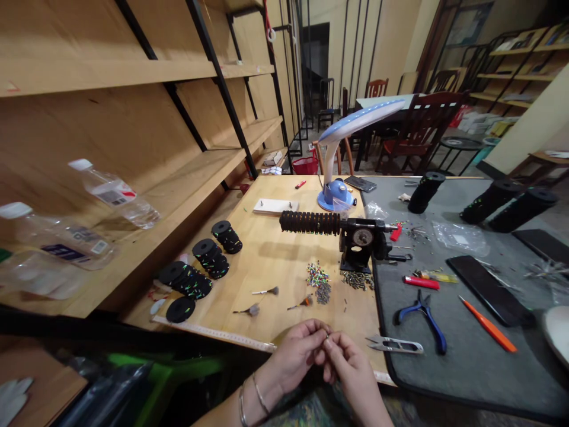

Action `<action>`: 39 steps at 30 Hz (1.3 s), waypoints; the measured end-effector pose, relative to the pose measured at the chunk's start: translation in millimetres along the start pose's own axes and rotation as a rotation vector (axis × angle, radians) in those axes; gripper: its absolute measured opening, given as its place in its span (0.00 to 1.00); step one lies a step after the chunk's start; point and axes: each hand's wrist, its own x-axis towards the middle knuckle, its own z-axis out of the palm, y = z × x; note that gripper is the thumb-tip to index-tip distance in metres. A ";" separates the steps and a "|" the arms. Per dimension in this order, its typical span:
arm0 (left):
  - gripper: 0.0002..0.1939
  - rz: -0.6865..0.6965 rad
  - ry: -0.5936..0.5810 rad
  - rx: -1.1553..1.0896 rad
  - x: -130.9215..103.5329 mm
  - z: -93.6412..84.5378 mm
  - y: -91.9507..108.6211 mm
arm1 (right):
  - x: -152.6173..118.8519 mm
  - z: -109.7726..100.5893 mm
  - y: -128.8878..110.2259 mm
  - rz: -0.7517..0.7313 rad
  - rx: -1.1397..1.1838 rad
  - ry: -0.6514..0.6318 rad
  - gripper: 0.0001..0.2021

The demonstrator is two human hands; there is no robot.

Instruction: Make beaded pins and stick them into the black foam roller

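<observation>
In the head view, the bare left hand (302,344) and bare right hand (349,359) meet at the front edge of the pale wooden bench (262,267), thumbs and forefingers pinching a tiny dark sliver (328,335). It sits right at both sets of fingertips, neither hand clearly nearer; its long axis is too small to tell. Beyond the fingers, towards the back edge, lies a grey tuft with an orange collar (306,301), its thin shank pointing left. Silver metal snips (398,344), beside the right hand, straddle the dark grey mat's (427,376) left edge; more room lies leftward, along the white measuring strip (222,336).
</observation>
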 end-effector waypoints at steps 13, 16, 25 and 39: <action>0.15 0.274 0.205 0.357 -10.7 7.3 24.3 | 5.8 -6.0 -3.7 -0.091 -0.183 -0.066 0.20; 0.18 0.191 0.176 0.311 -13.4 5.8 29.0 | 4.1 -9.8 -10.5 -0.280 -0.493 -0.094 0.15; 0.19 -0.208 0.058 -0.035 -47.1 3.4 40.2 | 7.7 -25.0 -46.6 -0.855 -1.098 -0.391 0.10; 0.21 -0.202 -0.236 -0.025 -96.2 34.5 57.3 | 77.8 -58.6 -79.6 -1.193 -1.570 -0.164 0.13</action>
